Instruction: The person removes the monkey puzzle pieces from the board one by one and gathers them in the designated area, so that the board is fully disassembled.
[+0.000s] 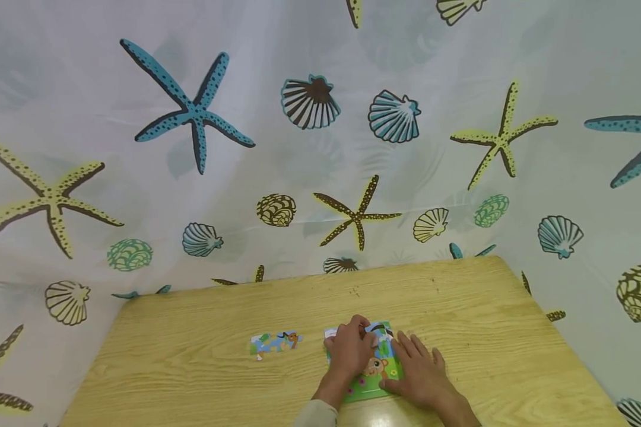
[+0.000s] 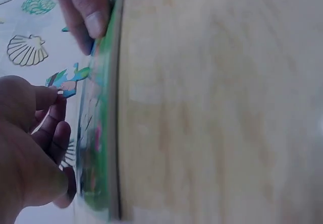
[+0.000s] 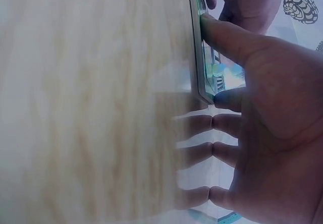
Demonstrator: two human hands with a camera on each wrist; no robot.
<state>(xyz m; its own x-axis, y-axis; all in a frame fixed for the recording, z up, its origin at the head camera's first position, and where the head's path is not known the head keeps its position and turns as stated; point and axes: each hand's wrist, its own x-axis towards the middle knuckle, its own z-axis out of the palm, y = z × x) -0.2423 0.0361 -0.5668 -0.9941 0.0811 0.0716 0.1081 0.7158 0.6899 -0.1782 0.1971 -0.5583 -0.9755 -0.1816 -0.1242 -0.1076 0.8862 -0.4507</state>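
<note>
A puzzle board [image 1: 364, 392] lies flat on the wooden table, printed with a brown animal on green grass under blue sky. Over its upper left part is my left hand [image 1: 348, 350], which pinches a small jigsaw piece [image 2: 66, 87] between thumb and fingertips. In the left wrist view that piece is tilted just above the board, blue and green with a tan patch. My right hand [image 1: 423, 372] rests along the board's right side with fingers spread. Its thumb [image 3: 222, 32] presses on the board's edge, while the other fingertips touch the tabletop.
Several loose jigsaw pieces [image 1: 275, 342] lie together on the table [image 1: 192, 356], left of the board. A pale curtain [image 1: 320, 160] printed with starfish and shells hangs behind the table and along both sides.
</note>
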